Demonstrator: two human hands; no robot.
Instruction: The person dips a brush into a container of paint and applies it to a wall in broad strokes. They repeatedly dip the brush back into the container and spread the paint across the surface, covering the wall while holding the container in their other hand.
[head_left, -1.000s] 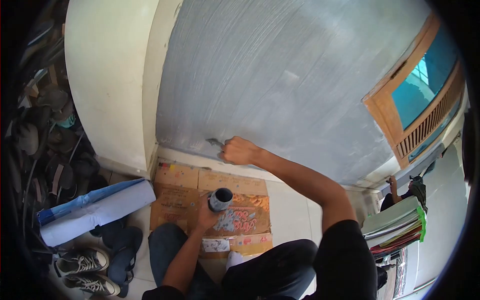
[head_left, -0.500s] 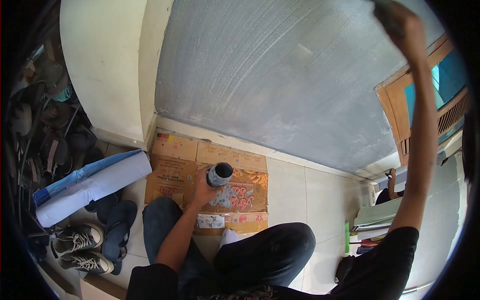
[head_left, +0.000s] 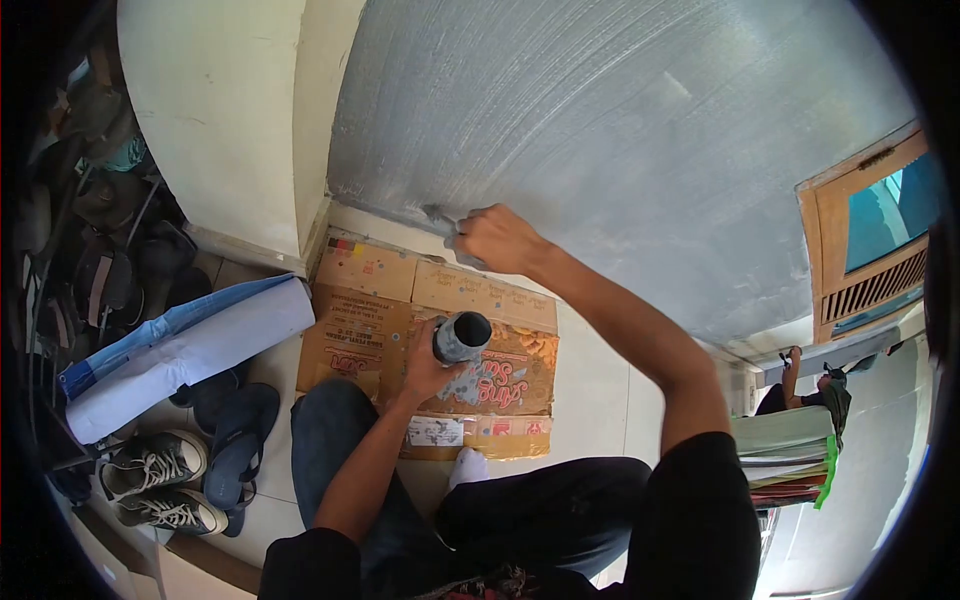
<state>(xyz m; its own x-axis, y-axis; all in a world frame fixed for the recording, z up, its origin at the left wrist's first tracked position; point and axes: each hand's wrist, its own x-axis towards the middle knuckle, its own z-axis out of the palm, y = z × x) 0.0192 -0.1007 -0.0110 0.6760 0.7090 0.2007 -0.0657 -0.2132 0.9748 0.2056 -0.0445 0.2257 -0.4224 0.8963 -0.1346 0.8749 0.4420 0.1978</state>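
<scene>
My left hand (head_left: 428,368) is wrapped round a paint-smeared cup (head_left: 460,340) and holds it above the cardboard (head_left: 355,315) on the floor. The cup's opening looks dark inside. My right hand (head_left: 502,240) is closed on a paintbrush (head_left: 437,214). The brush's bristles are at the lower edge of the grey-painted wall (head_left: 600,150), near its left corner. Most of the brush handle is hidden by my fingers.
Left of my legs lie a rolled sheet (head_left: 200,350), sneakers (head_left: 155,465) and sandals (head_left: 240,440). A shoe rack (head_left: 110,260) stands farther left. A pale pillar (head_left: 215,120) borders the wall. At right are a wooden-framed opening (head_left: 825,240) and another person (head_left: 795,380).
My right hand has swept down and left with the paintbrush, from high on the wall to its bottom edge. My left hand still holds the cup. The view has shifted slightly.
</scene>
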